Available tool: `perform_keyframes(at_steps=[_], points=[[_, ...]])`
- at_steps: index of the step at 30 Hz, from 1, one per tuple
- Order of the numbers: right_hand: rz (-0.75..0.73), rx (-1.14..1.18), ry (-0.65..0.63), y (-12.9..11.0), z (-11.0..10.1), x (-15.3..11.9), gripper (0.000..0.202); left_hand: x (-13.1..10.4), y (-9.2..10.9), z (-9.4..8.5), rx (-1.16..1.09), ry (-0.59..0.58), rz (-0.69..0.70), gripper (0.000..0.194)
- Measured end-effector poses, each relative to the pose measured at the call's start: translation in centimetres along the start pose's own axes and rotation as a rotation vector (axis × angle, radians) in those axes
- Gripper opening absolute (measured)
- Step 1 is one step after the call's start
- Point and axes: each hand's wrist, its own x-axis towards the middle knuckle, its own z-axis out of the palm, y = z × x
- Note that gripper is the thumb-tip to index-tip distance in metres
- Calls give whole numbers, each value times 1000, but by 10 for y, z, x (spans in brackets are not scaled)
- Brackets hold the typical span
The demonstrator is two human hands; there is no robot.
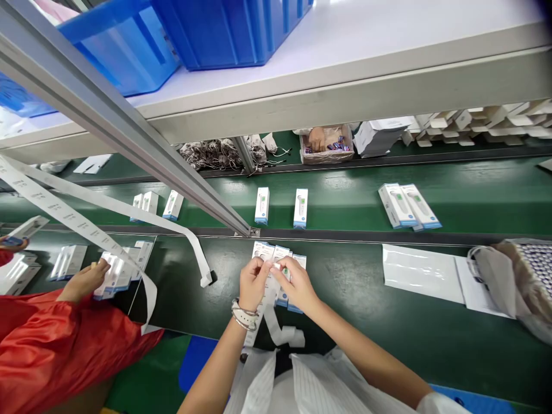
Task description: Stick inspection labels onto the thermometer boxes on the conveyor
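My left hand [253,283] is closed in a pinch on a white label strip [260,328], which hangs down beside my wrist and curls at the bench edge. Fingertip to fingertip with it, my right hand [298,283] pinches at the strip's upper end; the exact spot between the fingers is partly hidden. Under and just behind both hands lie several small white-and-blue boxes [297,305] side by side on the dark green bench [345,287]. Each box front carries a picture of a device.
A co-worker's hand [86,280] touches boxes at left, near a long label strip [77,227]. More boxes [301,208] stand on the green belt [345,198]. A slanted metal post [172,167], blue bins [233,34] on a shelf, white bags [422,273] and a carton [535,264] surround the bench.
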Motion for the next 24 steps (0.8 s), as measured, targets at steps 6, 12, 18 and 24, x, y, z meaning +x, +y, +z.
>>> perform_keyframes(at_steps=[6, 12, 18, 24], points=[[48, -225, 135, 34, 5, 6, 30, 8, -9, 27, 77, -47, -49, 27], [150, -316, 103, 81, 5, 8, 26, 38, -33, 42, -49, -87, -420, 31], [40, -321, -8, 109, -6, 8, 28, 53, -40, 49, -67, -107, -578, 27], [-162, -480, -199, 122, -11, 15, 35, 56, -48, 54, -34, -24, -599, 28]])
